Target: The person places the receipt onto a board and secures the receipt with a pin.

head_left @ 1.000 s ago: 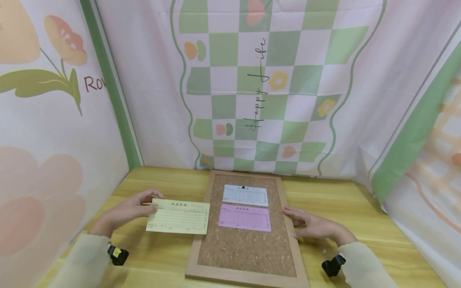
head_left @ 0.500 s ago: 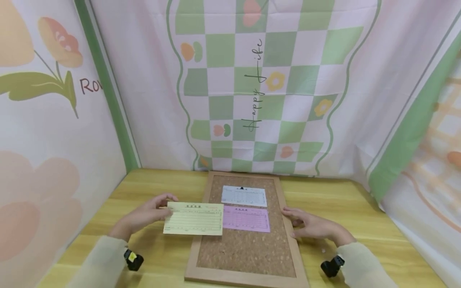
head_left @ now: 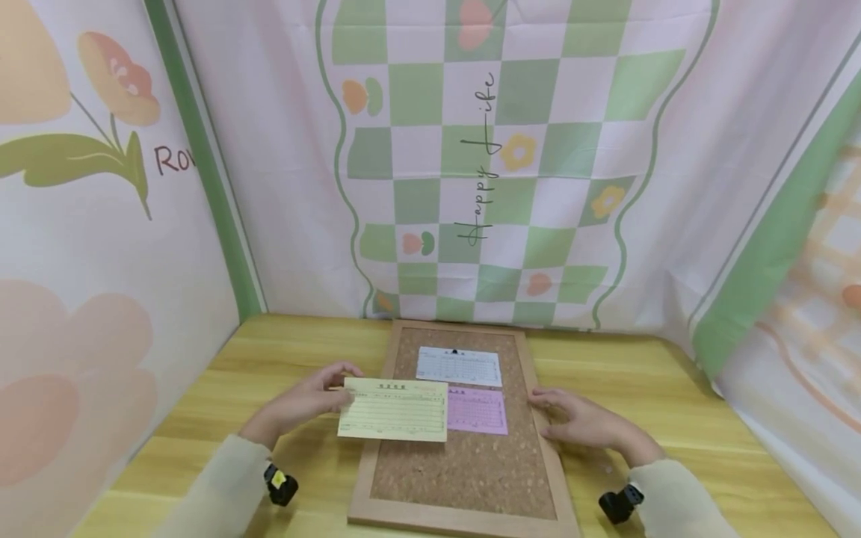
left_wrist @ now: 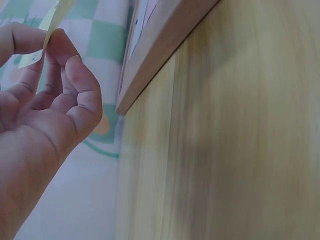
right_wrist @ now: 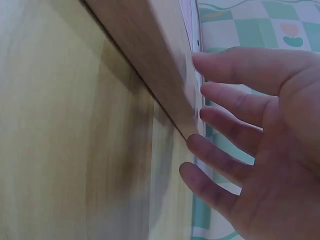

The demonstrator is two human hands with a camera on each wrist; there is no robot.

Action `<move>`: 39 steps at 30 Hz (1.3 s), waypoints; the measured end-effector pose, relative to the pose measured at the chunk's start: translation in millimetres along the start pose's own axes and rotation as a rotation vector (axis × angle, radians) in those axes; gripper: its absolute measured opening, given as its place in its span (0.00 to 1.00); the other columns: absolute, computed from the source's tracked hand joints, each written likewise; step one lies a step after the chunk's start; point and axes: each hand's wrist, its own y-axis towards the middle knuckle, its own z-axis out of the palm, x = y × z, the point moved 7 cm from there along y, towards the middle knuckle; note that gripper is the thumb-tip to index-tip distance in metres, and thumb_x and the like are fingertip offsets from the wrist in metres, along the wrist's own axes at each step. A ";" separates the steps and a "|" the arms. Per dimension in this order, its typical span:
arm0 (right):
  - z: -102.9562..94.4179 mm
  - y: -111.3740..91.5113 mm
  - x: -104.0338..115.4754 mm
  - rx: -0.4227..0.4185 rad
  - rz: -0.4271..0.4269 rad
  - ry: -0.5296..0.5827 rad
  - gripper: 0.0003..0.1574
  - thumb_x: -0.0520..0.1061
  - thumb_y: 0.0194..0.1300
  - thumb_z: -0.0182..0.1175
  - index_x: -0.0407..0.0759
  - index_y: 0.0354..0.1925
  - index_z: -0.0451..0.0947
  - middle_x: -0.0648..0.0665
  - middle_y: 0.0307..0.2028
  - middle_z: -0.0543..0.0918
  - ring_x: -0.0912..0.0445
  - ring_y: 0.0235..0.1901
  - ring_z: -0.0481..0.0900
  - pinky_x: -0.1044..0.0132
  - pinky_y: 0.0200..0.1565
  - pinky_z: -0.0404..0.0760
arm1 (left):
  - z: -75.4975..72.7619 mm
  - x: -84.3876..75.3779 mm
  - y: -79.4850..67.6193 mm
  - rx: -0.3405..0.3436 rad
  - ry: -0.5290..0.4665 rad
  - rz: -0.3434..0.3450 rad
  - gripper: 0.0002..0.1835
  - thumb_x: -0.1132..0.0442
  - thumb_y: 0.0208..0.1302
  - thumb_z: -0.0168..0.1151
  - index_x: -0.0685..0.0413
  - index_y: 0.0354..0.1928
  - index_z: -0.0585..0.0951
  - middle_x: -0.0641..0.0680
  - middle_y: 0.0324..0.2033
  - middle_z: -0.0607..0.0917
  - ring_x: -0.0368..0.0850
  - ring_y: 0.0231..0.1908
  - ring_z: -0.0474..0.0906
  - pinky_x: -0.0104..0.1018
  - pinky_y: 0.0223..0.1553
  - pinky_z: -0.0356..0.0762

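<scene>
My left hand [head_left: 306, 400] pinches the left edge of a yellow printed form slip [head_left: 393, 411] between thumb and fingers. The slip hangs above the left side of a wood-framed cork board [head_left: 464, 478] and overlaps a pink slip [head_left: 479, 411] in the head view. Above the pink one, a pale blue slip [head_left: 459, 366] lies on the cork with a small black clip or pin [head_left: 454, 351] at its top edge. In the right wrist view my right hand [right_wrist: 265, 115] has its fingers extended, fingertips right at the board's right frame edge [right_wrist: 165, 65].
The board lies on a yellow wood-grain table [head_left: 646, 388], its far end close to a green-and-white checked curtain [head_left: 471, 187]. Floral curtains [head_left: 87, 299] stand at the left and right sides. A black wrist camera [head_left: 279, 484] sits on each forearm.
My left hand has carried the yellow slip rightward, from beside the board to over its left part, so it now covers part of the pink slip. My right hand stays at the frame.
</scene>
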 end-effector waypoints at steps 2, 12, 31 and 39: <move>-0.7 -0.8 3.4 -0.019 0.000 0.003 0.34 0.45 0.68 0.65 0.29 0.66 0.70 0.24 0.67 0.65 0.25 0.66 0.59 0.29 0.61 0.59 | 5.1 -0.2 4.4 0.015 -0.005 0.005 0.19 0.59 0.73 0.58 0.50 0.62 0.70 0.60 0.47 0.77 0.54 0.45 0.75 0.50 0.49 0.76; 1.8 3.3 33.8 -0.032 -0.066 0.059 0.29 0.46 0.74 0.59 0.29 0.64 0.71 0.31 0.59 0.77 0.31 0.58 0.73 0.34 0.57 0.70 | 23.5 -6.4 20.8 0.048 -0.022 0.014 0.20 0.59 0.72 0.58 0.49 0.63 0.70 0.59 0.48 0.76 0.53 0.46 0.74 0.49 0.50 0.75; 26.5 20.8 62.3 0.019 -0.082 0.116 0.16 0.51 0.78 0.52 0.46 0.50 0.82 0.48 0.43 0.85 0.54 0.40 0.79 0.63 0.41 0.78 | 54.2 -9.7 37.1 0.112 -0.096 0.045 0.19 0.62 0.70 0.57 0.50 0.61 0.71 0.58 0.49 0.79 0.50 0.41 0.77 0.44 0.41 0.77; 30.2 23.8 61.9 0.024 -0.046 0.182 0.17 0.51 0.79 0.51 0.42 0.43 0.80 0.44 0.35 0.83 0.55 0.32 0.77 0.64 0.33 0.76 | 64.5 -12.6 38.9 0.129 -0.107 0.030 0.18 0.63 0.70 0.57 0.50 0.60 0.71 0.57 0.44 0.78 0.47 0.37 0.73 0.42 0.40 0.75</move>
